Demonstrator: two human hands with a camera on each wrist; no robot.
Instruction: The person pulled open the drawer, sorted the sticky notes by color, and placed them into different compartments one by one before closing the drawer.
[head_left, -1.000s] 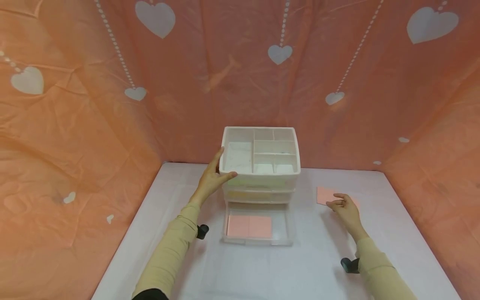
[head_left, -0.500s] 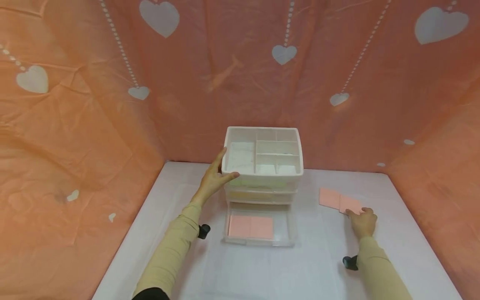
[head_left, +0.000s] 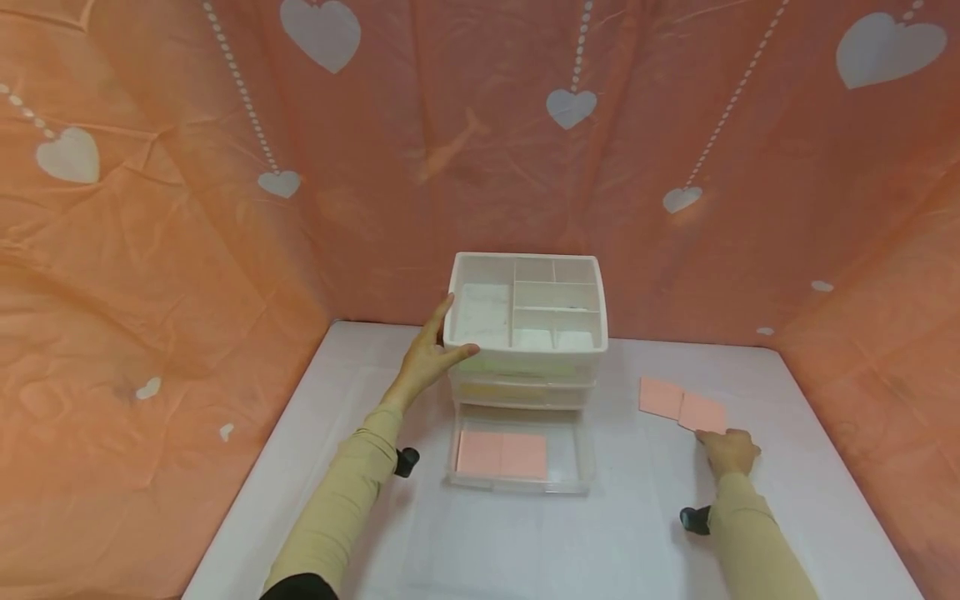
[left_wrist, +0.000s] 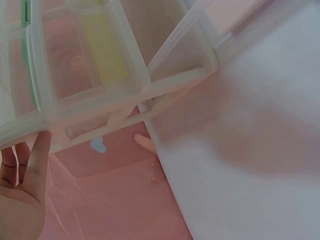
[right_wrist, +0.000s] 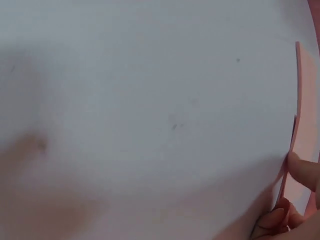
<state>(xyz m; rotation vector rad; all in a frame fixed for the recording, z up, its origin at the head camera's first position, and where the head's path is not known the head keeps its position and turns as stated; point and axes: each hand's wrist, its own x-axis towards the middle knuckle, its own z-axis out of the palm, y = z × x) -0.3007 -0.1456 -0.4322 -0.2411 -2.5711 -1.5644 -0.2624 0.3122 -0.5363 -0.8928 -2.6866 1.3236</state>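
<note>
Left hand [head_left: 424, 360] rests with straight fingers, grip released, against the left side of the white drawer organizer [head_left: 525, 333] at the far centre of the tabletop [head_left: 525, 542]. Right hand [head_left: 726, 452] pinches the near edge of the nearer of two pink pads [head_left: 702, 412] lying at right. The bottom drawer [head_left: 521, 454] stands open, holding pink sheets.

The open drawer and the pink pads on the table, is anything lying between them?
No. In the head view, only bare white table lies between the open drawer and the pink pads. The right hand touches the nearer pad's edge.
</note>
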